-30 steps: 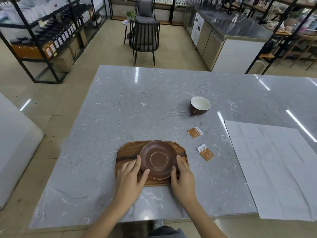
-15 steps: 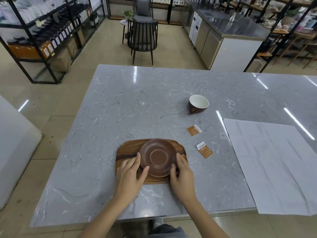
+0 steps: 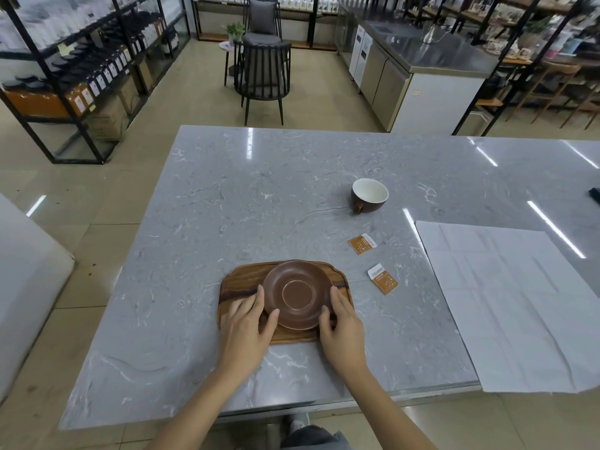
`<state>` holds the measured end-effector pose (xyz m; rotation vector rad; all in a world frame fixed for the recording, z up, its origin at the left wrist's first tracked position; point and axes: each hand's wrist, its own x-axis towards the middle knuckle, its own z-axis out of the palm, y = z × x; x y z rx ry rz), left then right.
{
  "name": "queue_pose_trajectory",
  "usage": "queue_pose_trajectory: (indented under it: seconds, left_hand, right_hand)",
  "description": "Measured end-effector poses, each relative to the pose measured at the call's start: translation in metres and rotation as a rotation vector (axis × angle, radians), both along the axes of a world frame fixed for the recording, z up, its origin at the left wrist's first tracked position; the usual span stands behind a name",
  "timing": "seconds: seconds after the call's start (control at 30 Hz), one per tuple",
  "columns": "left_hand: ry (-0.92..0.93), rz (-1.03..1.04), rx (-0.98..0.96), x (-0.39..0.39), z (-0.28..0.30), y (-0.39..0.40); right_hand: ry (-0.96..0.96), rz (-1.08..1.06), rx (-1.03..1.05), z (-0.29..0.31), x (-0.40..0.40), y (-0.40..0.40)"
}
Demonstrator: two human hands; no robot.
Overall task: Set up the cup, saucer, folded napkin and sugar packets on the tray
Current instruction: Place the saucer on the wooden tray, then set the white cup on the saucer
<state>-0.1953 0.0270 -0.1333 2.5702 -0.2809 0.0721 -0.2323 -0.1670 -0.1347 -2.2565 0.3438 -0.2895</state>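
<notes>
Resting flat on a wooden tray (image 3: 238, 287), near the front edge of a gray marble counter (image 3: 259, 196): one brown saucer (image 3: 297, 293). Left hand (image 3: 245, 319) on the saucer's left rim, fingers spread, thumb tip touching the rim. Right hand (image 3: 341, 326) on the saucer's right rim, fingers close together and lying along the edge. Both grips loose and open against the saucer, not pinching it and not lifting it.

Farther back and to the right, well apart from the tray: a cup (image 3: 370, 195), brown outside and white inside, standing upright on the counter with its handle turned toward the front. Between cup and tray, off to the right: two orange sugar packets with white ends, one (image 3: 362, 244) nearer the cup, the other (image 3: 383, 279) just beside the tray's right side. Both flat on the counter, not touching each other.

At the far right: a big white napkin (image 3: 506, 303), lying open and creased, hanging a little over the counter's front edge.
</notes>
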Motion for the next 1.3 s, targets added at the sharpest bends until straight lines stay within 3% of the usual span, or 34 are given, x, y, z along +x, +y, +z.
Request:
queue_pose_trajectory:
  seconds: [0.47, 0.7, 0.9, 1.1, 1.3]
  left_hand:
    - [0.088, -0.053, -0.126, 0.038, 0.021, 0.011]
    - [0.097, -0.279, -0.215, 0.121, 0.058, -0.018]
    - [0.148, -0.358, -0.275, 0.195, 0.076, -0.078]
    - [0.195, -0.423, -0.214, 0.261, 0.079, -0.136]
    - [0.269, -0.487, -0.168, 0.311, 0.076, -0.19]
  right_hand:
    - [-0.038, -0.044, 0.057, 0.012, 0.009, -0.019]
    - [-0.064, -0.17, 0.167, 0.035, 0.051, -0.064]
    - [-0.022, -0.253, 0.402, 0.044, 0.101, -0.109]
    - [0.047, -0.265, 0.564, 0.044, 0.151, -0.144]
    - [0.179, -0.284, 0.922, 0.041, 0.198, -0.164]
